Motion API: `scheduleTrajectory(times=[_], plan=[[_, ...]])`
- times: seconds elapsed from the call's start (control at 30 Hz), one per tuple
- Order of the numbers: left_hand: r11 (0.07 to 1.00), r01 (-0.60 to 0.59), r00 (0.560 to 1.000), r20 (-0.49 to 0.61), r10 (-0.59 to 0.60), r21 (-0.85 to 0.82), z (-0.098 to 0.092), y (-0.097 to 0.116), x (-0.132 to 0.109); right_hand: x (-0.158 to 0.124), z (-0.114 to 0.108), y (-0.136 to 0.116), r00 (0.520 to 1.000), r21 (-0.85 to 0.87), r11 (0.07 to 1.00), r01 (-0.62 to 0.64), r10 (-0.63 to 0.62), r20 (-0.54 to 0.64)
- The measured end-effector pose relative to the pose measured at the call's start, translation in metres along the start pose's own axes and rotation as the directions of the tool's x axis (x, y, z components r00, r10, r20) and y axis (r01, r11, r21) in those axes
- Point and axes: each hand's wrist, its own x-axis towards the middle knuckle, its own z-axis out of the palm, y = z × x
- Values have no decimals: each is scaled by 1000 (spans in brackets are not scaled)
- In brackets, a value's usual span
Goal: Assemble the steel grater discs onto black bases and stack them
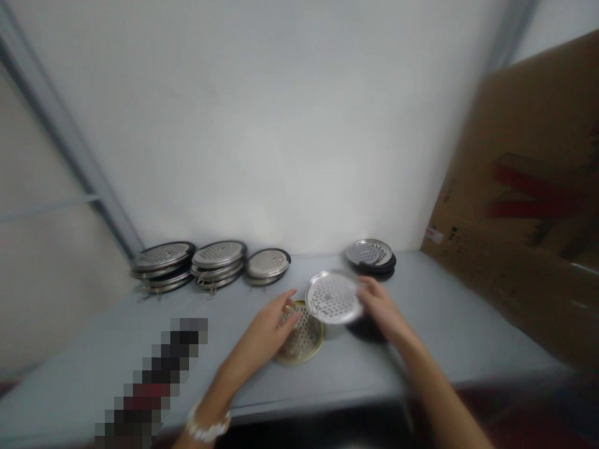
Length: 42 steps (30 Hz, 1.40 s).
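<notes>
L hand [264,330], white beaded bracelet [208,429] on wrist: fingers open, spread just over round gold-rimmed perforated metal disc [304,337] lying on grey table [84,355]. R hand [381,308]: fingers gripping edge of round silver perforated metal disc [333,297], held tilted over dark round disc [365,329]. Further back, stacks of round silver-and-black perforated discs [218,255] along white wall [281,125].

left hand [266,332]: open, palm down, spread | right hand [382,310]: curled, gripping
</notes>
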Motion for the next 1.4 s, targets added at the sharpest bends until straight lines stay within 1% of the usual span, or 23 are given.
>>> scheduleTrajectory(times=[0.13,0.2,0.27,0.33,0.4,0.5,0.6,0.7,0.83,0.93,1.0,1.13,1.2,1.27,1.3,1.33,1.37,1.4], plan=[[996,20,1000,26,-18,-88,2,6,0,-1,5,4,999,-1,1000,15,-15,31],[996,19,1000,19,-17,-90,1,5,1,1,3,6,1000,7,1000,27,-27,-2],[996,23,1000,16,-22,-86,-1,2,1,3,-1,7,996,-14,998,60,-61,-64],[996,21,1000,11,-20,-84,-2,-1,2,5,-5,7,985,-96,989,114,-125,-122],[997,13,1000,9,-12,-81,-3,-1,2,5,-6,7,962,-244,952,184,-226,-156],[998,6,1000,26,-5,-61,-4,1,1,1,-3,8,914,-465,842,272,-377,-149],[999,-5,999,33,6,-40,-4,2,0,-3,5,10,886,-566,761,317,-450,-108],[1000,-10,999,33,10,-22,-6,2,-1,-7,11,13,858,-629,681,375,-512,-44],[1000,2,1000,19,-2,-19,-9,0,-1,-9,12,15,788,-707,515,485,-608,98],[999,19,1000,-4,-19,-47,-9,-1,1,-11,12,15,736,-718,413,560,-646,203],[996,49,998,-27,-52,-76,-8,-3,2,-14,13,13,713,-714,374,592,-656,248],[978,150,980,-106,-166,-142,-7,-14,7,-23,22,8,658,-632,345,695,-658,365],[965,203,965,-133,-226,-168,-8,-22,9,-28,29,5,616,-552,339,762,-642,457],[957,232,959,-124,-255,-176,-9,-30,10,-33,37,4,574,-477,336,812,-604,553],[956,234,960,-110,-255,-176,-10,-33,10,-36,41,3,562,-450,342,825,-575,594],[957,232,963,-96,-251,-173,-10,-36,10,-38,44,2,563,-437,355,827,-541,625],[959,228,966,-84,-245,-167,-11,-37,9,-41,47,1,576,-437,375,817,-501,646],[964,221,969,-80,-235,-151,-11,-38,9,-44,50,0,599,-451,398,799,-458,657]])
